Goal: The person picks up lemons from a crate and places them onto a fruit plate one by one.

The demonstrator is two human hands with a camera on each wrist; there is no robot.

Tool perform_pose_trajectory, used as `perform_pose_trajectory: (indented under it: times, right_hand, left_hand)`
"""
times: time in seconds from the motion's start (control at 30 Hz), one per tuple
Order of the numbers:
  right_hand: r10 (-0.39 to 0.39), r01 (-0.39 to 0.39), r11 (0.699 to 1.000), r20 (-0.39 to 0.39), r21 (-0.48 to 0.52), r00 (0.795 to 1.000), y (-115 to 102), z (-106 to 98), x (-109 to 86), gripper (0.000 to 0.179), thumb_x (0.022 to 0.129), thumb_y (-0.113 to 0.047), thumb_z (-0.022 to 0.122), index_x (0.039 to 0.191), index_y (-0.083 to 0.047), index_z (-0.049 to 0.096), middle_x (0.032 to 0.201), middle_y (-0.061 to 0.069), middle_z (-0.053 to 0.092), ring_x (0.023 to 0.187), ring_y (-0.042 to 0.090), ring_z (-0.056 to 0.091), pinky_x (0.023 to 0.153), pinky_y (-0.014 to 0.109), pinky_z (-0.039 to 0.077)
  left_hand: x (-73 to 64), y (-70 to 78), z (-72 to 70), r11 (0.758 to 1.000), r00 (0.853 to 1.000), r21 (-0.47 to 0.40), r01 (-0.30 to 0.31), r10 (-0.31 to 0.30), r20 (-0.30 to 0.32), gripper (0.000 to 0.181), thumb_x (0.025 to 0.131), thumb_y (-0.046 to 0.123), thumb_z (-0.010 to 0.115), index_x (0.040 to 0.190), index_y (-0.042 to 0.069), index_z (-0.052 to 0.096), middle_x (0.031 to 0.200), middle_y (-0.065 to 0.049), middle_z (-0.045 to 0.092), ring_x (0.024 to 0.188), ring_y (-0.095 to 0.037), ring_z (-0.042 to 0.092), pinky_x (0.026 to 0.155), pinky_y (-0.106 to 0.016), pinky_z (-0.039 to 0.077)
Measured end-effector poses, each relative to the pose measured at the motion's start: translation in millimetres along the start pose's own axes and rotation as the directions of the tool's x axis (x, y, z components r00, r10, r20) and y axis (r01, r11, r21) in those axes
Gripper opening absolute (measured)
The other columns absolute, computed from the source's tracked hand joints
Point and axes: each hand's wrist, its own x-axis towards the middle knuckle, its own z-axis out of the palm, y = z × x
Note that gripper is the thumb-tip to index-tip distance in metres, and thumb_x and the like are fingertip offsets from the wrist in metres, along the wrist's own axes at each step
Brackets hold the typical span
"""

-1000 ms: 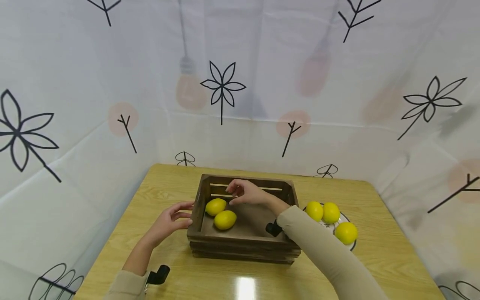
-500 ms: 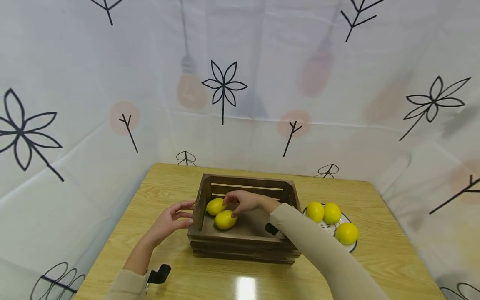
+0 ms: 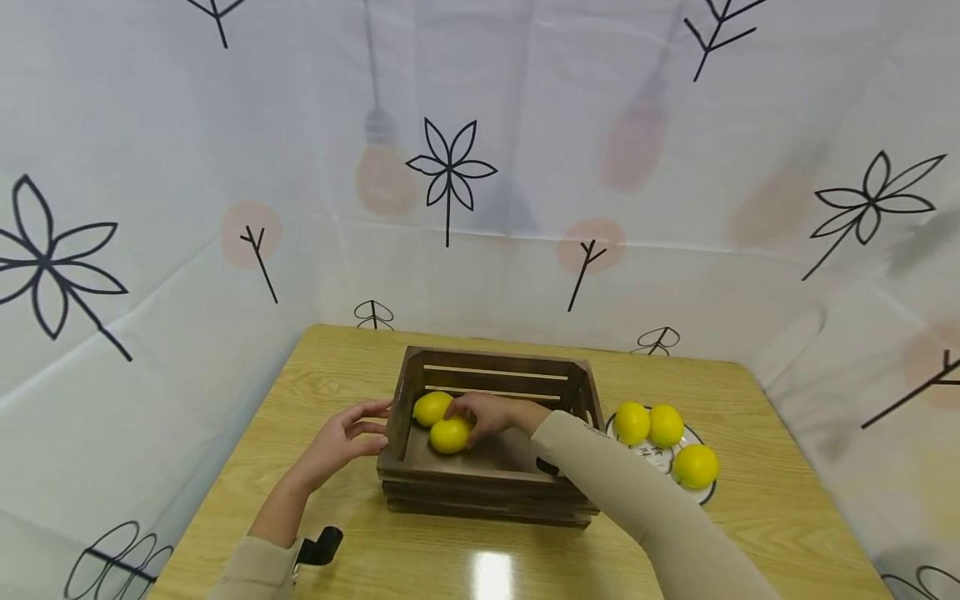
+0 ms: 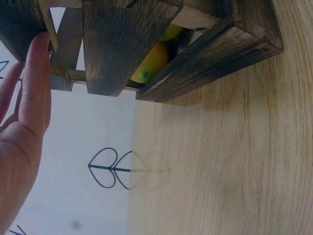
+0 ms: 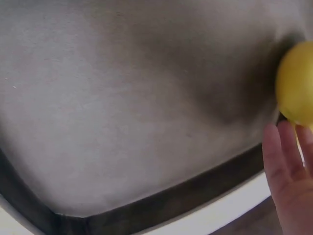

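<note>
A dark wooden slatted crate [image 3: 487, 496] stands on the table, with two lemons lying in its left part: a rear lemon [image 3: 432, 409] and a front lemon [image 3: 448, 436]. My right hand [image 3: 491, 414] reaches down inside and pinches the front lemon between thumb and fingers. In the right wrist view, fingertips meet the lower side of a lemon [image 5: 298, 83]. Against the crate's left end rests my left hand [image 3: 341, 442], its fingers relaxed; the left wrist view has a digit lying along the slats [image 4: 115, 49], with a lemon [image 4: 152, 62] showing through a gap.
Right of the crate, a white plate [image 3: 654, 456] with a dark rim and printed marks carries three lemons [image 3: 696, 466]. The light wooden table [image 3: 360, 533] ends at a white patterned cloth [image 3: 487, 275] behind and on both sides.
My right hand has come down from above the crate floor to the front lemon and taken hold of it. The left hand stays at the crate's left end.
</note>
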Motion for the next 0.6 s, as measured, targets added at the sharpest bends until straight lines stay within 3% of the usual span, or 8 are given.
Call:
perform_pose_trajectory:
  times: [0.17, 0.37, 0.6]
  right_hand:
    - [0.003, -0.005, 0.999, -0.026, -0.047, 1.000, 0.3, 5.3, 2.3, 0.056, 0.076, -0.005, 0.077, 0.124, -0.003, 0.050, 0.120, 0.011, 0.052, 0.111, 0.026, 0.049, 0.093, 0.035, 0.041]
    - [0.008, -0.012, 0.996, -0.040, -0.093, 0.999, -2.0, 9.0, 3.4, 0.051, 0.077, -0.006, 0.077, 0.120, -0.006, 0.051, 0.123, 0.010, 0.053, 0.118, 0.027, 0.047, 0.099, 0.037, 0.037]
    - [0.011, -0.018, 0.993, -0.064, -0.120, 0.998, -0.2, 8.0, 3.3, 0.046, 0.074, -0.011, 0.079, 0.114, -0.009, 0.055, 0.115, 0.008, 0.057, 0.109, 0.024, 0.051, 0.092, 0.036, 0.042]
  left_hand:
    - [1.0, -0.8, -0.5, 1.000, 1.000, -0.004, -0.001, 0.001, -0.001, 0.057, 0.088, 0.011, 0.065, 0.139, 0.003, 0.041, 0.133, -0.022, 0.041, 0.113, -0.033, 0.048, 0.081, -0.036, 0.051]
    - [1.8, -1.4, -0.8, 1.000, 1.000, -0.003, -0.003, 0.003, 0.003, 0.056, 0.088, 0.012, 0.065, 0.139, 0.004, 0.041, 0.133, -0.021, 0.041, 0.114, -0.034, 0.047, 0.082, -0.036, 0.050]
    - [2.0, -3.0, -1.4, 1.000, 1.000, -0.004, -0.003, 0.003, -0.003, 0.055, 0.088, 0.011, 0.065, 0.138, 0.004, 0.042, 0.133, -0.021, 0.042, 0.113, -0.035, 0.047, 0.081, -0.036, 0.051]
